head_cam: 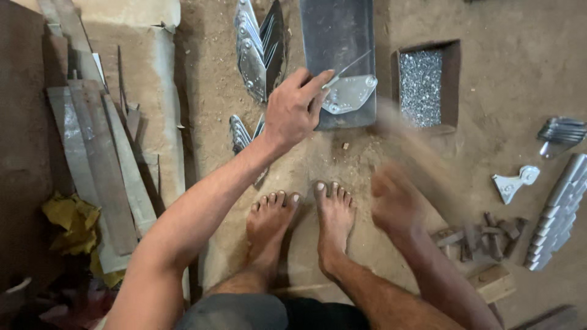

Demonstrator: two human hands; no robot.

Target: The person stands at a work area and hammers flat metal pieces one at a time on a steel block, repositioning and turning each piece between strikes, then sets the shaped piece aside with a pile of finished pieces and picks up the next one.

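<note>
Left of the fingers lie long, flat rusty strips [92, 153] and stacked shiny plates [254, 52]. The left hand [293, 110] pinches a thin rod [345, 68] against a pale metal plate [350, 93] on the dark steel block [336, 36]; a slip could nick fingertips. The right hand [394, 205] is motion-blurred, its grip unreadable. Beyond it, a box of gritty rivets [420, 85].

The floor [501, 36] is bare, sandy brown earth, dusty and uneven under soft, even light. Worn metal strips [104, 159] lie along its left side beside a crumpled yellow rag [70, 223].
</note>
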